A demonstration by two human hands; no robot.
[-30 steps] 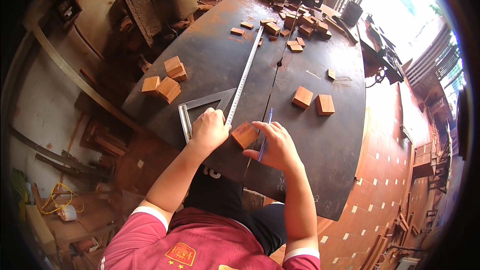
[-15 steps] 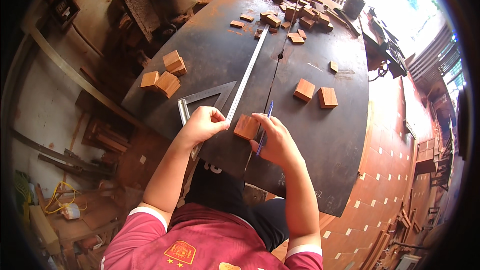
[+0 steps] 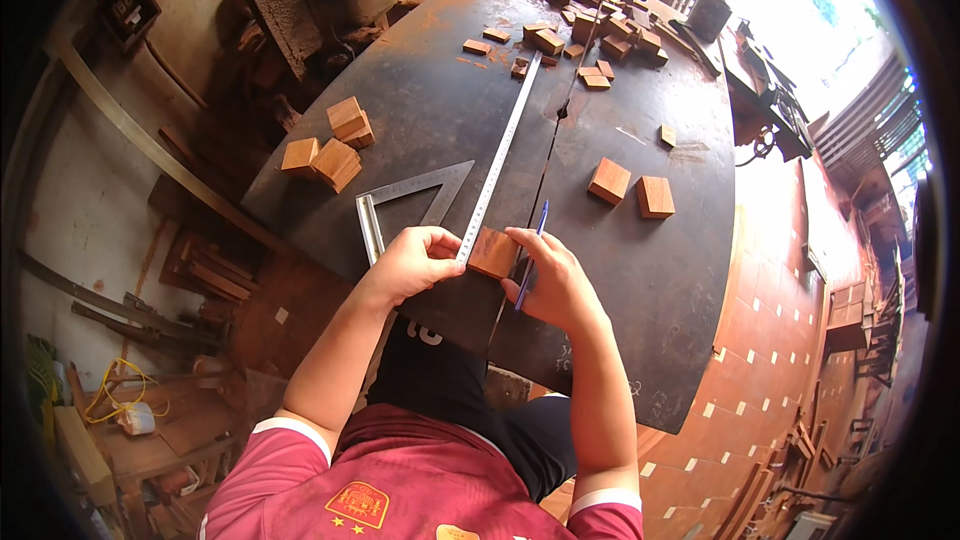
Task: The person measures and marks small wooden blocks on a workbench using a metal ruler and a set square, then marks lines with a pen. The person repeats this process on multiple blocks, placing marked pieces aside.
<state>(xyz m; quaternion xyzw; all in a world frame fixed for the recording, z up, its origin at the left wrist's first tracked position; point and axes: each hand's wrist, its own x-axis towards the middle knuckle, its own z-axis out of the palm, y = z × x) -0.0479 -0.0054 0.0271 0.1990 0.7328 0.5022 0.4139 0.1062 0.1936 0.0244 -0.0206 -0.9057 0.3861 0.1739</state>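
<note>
My left hand [image 3: 418, 262] pinches the near end of a long steel ruler [image 3: 502, 155] between thumb and fingers. The ruler lies along the dark tabletop, its near end against or very close to the left side of a wooden block [image 3: 492, 254]. My right hand [image 3: 552, 278] is closed, with a blue pen [image 3: 533, 255] tucked between its fingers and the fingertips on the block's right side. Left of the ruler, beside my left hand, lies a metal try square [image 3: 418, 185] of triangular shape; my hand hides its lower end.
Stacked wooden blocks [image 3: 335, 155] sit at the table's left. Two more blocks [image 3: 630, 187] and a small offcut [image 3: 668, 135] lie to the right. A heap of blocks [image 3: 600, 30] covers the far end. A slot [image 3: 543, 175] runs down the dark table [image 3: 400, 105].
My left hand has drawn the ruler nearer to me and slightly right, so its near end is now beside the block. My right hand, the pen and the block have hardly moved.
</note>
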